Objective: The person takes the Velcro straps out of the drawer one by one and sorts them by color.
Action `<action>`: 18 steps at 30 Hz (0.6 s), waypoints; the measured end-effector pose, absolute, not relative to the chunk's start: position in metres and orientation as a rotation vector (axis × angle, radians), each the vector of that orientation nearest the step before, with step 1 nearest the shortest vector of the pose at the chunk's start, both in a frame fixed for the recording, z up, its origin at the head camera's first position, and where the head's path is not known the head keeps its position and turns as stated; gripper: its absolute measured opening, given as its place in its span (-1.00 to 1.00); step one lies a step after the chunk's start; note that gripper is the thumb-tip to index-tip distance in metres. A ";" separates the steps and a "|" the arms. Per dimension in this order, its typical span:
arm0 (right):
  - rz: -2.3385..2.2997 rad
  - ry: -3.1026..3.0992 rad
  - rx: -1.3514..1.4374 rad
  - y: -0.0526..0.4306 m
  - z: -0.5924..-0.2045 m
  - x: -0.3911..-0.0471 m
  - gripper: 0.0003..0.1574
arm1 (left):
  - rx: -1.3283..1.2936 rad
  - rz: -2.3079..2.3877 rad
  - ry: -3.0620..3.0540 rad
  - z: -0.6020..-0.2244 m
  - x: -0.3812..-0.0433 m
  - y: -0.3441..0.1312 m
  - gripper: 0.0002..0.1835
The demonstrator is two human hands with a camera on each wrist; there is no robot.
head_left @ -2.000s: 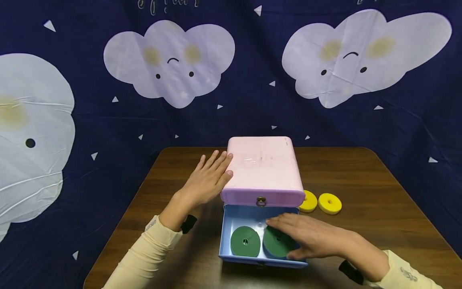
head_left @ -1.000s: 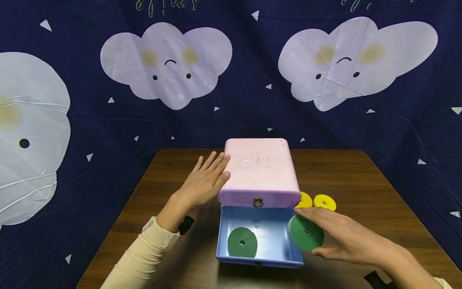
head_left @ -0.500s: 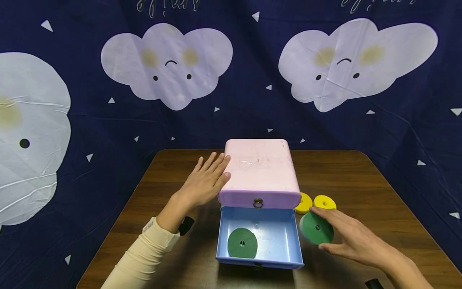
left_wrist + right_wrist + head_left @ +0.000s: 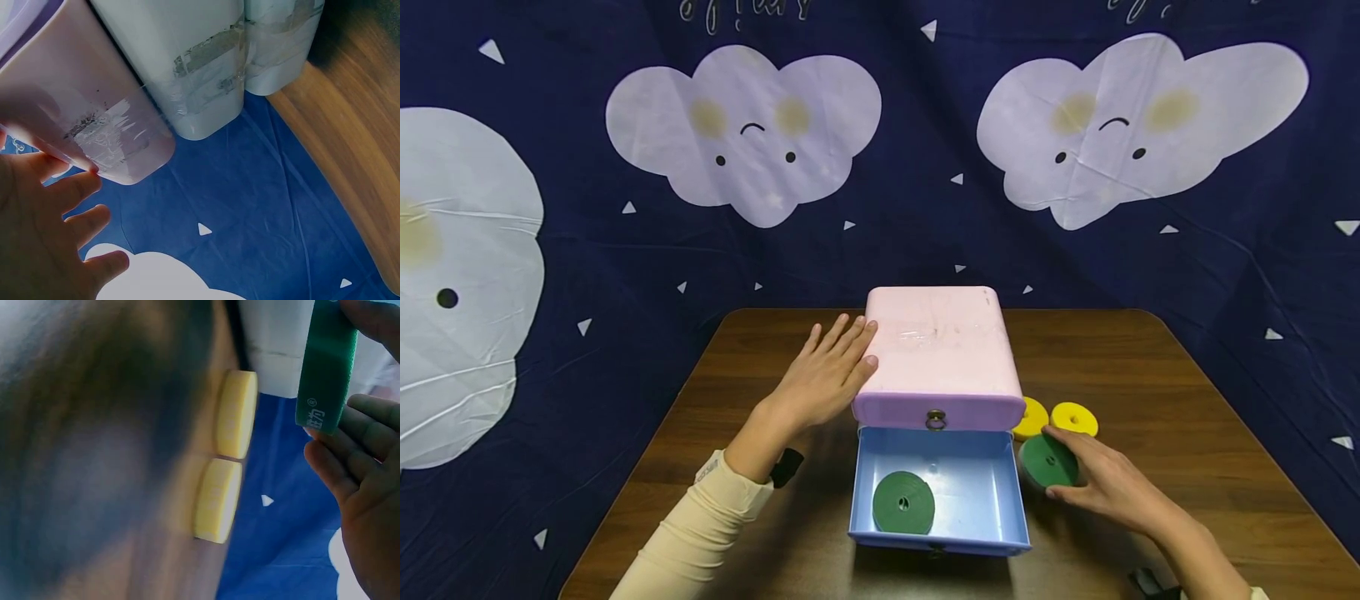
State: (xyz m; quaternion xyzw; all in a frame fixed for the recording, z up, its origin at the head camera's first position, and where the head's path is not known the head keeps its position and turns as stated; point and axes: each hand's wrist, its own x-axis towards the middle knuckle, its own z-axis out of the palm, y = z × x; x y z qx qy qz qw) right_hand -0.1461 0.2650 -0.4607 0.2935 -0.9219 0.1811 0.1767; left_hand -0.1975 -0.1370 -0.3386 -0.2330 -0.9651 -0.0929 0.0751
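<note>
My right hand [image 4: 1112,483] pinches a green tape roll [image 4: 1049,461] between thumb and fingers, just right of the pulled-out blue drawer [image 4: 973,500]. In the right wrist view this green roll [image 4: 328,369] shows white lettering on its edge and is held above the tabletop. A second green tape roll [image 4: 903,503] lies flat in the drawer's front left part. With straight, spread fingers, my left hand [image 4: 822,375] rests against the left side of the small drawer chest [image 4: 940,342], which has a pink top and a purple upper drawer front.
Two yellow rolls [image 4: 1074,418] lie side by side on the wooden table [image 4: 1150,375], right of the chest and behind my right hand. A dark blue cloth [image 4: 925,242] with clouds hangs behind the table.
My right hand has lifted one green tape roll out of the drawer and carried it right, past the drawer's side. In the last half second it lowered slightly leftward. My left hand stayed put.
</note>
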 end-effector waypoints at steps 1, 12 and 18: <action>0.516 -2.628 0.816 0.265 -0.464 -0.148 0.05 | -0.699 -0.280 -2.896 -0.339 -0.197 -0.137 -0.38; 0.654 -2.855 0.723 0.260 -0.478 -0.164 0.00 | -0.697 -0.275 -2.894 -0.339 -0.198 -0.138 -0.38; 0.652 -2.898 0.707 0.257 -0.485 -0.167 0.00 | -0.699 -0.278 -2.893 -0.340 -0.199 -0.138 -0.38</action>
